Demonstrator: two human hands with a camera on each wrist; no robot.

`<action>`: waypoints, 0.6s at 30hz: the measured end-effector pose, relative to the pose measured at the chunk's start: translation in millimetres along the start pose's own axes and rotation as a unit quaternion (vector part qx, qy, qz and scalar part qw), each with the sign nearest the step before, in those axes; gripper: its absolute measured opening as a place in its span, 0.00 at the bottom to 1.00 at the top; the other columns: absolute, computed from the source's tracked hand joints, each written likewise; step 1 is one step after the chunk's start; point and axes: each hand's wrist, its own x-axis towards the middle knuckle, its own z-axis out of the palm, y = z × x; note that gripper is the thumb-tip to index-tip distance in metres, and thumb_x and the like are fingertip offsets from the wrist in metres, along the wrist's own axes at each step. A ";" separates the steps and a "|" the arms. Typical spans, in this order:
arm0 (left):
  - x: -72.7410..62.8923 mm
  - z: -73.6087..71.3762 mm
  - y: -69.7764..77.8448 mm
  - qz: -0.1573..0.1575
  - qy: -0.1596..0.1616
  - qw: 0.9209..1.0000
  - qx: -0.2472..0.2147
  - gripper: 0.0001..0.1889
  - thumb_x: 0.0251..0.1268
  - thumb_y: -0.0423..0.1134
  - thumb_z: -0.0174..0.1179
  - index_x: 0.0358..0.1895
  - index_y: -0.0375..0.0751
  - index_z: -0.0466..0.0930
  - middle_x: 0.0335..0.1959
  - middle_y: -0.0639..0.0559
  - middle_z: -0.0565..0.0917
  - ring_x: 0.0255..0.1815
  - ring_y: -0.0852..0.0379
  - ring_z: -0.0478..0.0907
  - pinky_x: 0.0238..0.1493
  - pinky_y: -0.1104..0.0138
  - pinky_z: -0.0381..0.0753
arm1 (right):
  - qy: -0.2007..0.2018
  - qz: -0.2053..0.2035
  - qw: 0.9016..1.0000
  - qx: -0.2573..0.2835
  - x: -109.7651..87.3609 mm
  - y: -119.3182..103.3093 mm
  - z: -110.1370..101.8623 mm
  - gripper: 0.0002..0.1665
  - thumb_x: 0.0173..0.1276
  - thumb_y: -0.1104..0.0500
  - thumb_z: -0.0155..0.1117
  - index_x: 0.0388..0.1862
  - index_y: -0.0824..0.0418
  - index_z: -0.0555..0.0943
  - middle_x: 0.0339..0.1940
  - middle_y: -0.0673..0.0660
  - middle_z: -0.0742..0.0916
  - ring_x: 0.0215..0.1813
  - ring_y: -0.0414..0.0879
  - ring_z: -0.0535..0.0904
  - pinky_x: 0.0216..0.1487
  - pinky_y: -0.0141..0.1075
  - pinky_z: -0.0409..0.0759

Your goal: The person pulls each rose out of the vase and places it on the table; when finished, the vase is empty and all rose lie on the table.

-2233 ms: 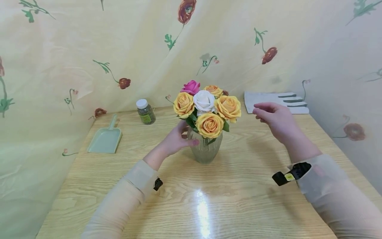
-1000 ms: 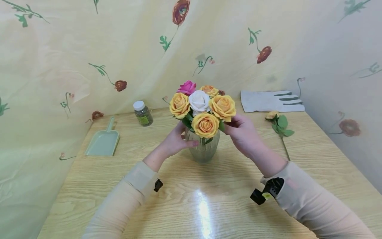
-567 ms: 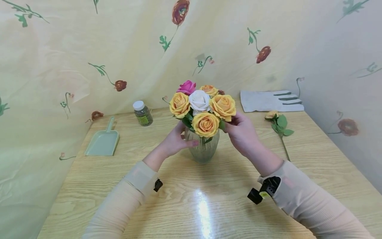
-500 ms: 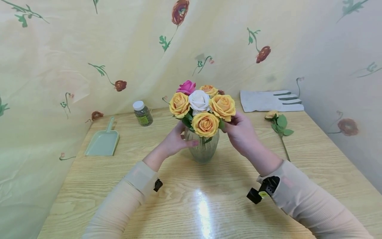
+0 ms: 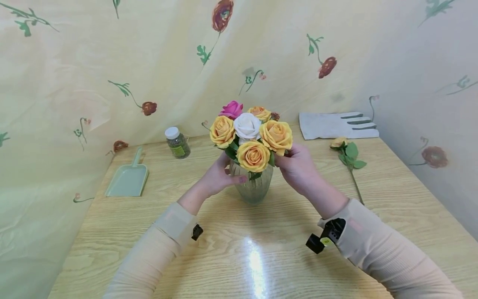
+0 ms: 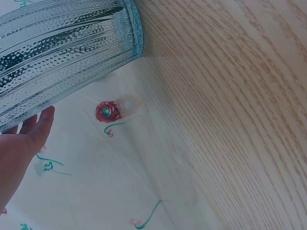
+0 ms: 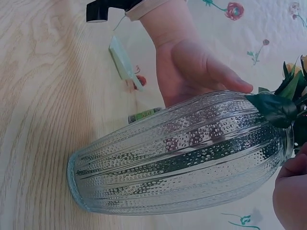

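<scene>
A ribbed, textured glass vase point(image 5: 254, 189) stands upright on the table, filled with artificial-looking roses. My left hand point(image 5: 216, 176) grips it from the left, thumb across its front; the left wrist view shows fingertips point(image 6: 47, 115) against the glass. Behind the white rose point(image 5: 247, 127) are a magenta rose point(image 5: 231, 109) and an orange-yellow rose point(image 5: 259, 113). Yellow roses fill the left point(image 5: 222, 131) and front point(image 5: 253, 156). My right hand point(image 5: 300, 168) pinches just beneath the right-hand yellow rose point(image 5: 276, 137), by the vase's rim; its bloom partly hides the fingers.
A single yellow rose point(image 5: 351, 155) with green leaves lies on the table at right. Behind it is a grey-white work glove point(image 5: 328, 126). A white-capped jar point(image 5: 177, 143) and a pale green dustpan point(image 5: 128, 178) are at left. Flower-printed sheeting surrounds the table's back.
My right hand has come left from near the glove to the bouquet, uncovering the loose rose. Lately the right-hand yellow rose has dipped slightly. My left hand keeps its grip on the vase.
</scene>
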 end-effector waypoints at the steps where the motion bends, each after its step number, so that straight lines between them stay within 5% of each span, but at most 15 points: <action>1: -0.2 -0.2 0.1 -0.001 0.000 1.000 0.001 0.64 0.31 0.74 0.64 0.74 0.48 0.46 0.71 0.46 0.56 0.68 0.46 0.57 0.59 0.46 0.66 | -0.006 -0.002 1.000 0.003 0.1 0.4 -0.1 0.32 0.61 0.81 0.47 0.42 0.47 0.84 0.45 0.51 0.80 0.47 0.42 0.73 0.46 0.30 0.76; 12: -0.4 -0.7 -0.1 -0.004 -0.003 1.000 0.001 0.63 0.31 0.74 0.64 0.74 0.49 0.46 0.71 0.46 0.56 0.68 0.47 0.56 0.59 0.45 0.66 | 0.017 0.000 1.000 0.024 0.3 0.8 4.9 0.34 0.61 0.81 0.45 0.41 0.45 0.84 0.49 0.49 0.79 0.53 0.42 0.73 0.54 0.30 0.73; 18: 0.0 -0.5 0.0 -0.001 -0.003 1.000 0.002 0.63 0.32 0.73 0.64 0.74 0.49 0.46 0.70 0.46 0.57 0.68 0.47 0.58 0.59 0.47 0.67 | 0.031 -0.015 0.998 0.051 -0.4 0.4 4.9 0.29 0.64 0.78 0.48 0.41 0.46 0.84 0.45 0.48 0.79 0.47 0.40 0.74 0.46 0.29 0.74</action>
